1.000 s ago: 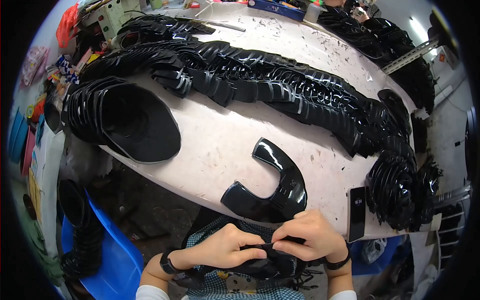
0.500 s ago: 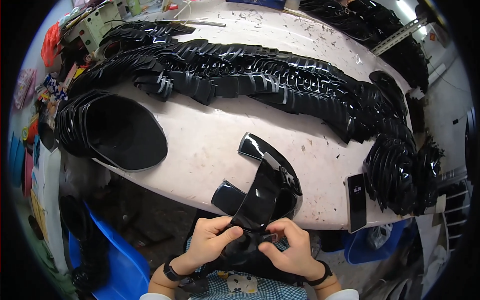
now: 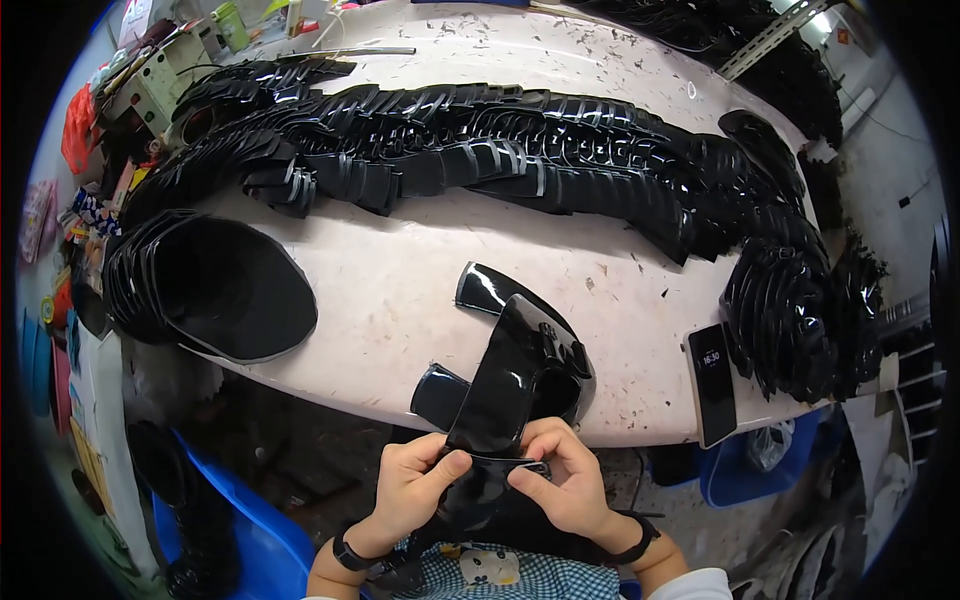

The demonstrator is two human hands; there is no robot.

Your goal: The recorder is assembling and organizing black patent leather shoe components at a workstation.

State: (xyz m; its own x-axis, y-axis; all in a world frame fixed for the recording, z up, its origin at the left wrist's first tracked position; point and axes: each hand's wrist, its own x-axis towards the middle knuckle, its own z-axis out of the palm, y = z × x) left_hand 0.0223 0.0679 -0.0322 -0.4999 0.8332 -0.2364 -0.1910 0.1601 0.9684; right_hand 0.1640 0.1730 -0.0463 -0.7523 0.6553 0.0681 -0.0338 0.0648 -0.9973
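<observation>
Newly raised, a glossy, curved piece (image 3: pixel 500 375) points lengthwise — away from left hand (image 3: pixel 413 485) and right hand (image 3: pixel 567 483). Both pinch it.

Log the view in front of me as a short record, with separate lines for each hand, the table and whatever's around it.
Left hand: pinching a shiny black piece
Right hand: pinching the same piece
Beyond the hands: curved black piece on the table, partly covered by the held one
Table: pale, with scattered dark scraps
Left side: stack of black pieces
Far side: long black pile
Right side: phone, screen lit, near the table edge
</observation>
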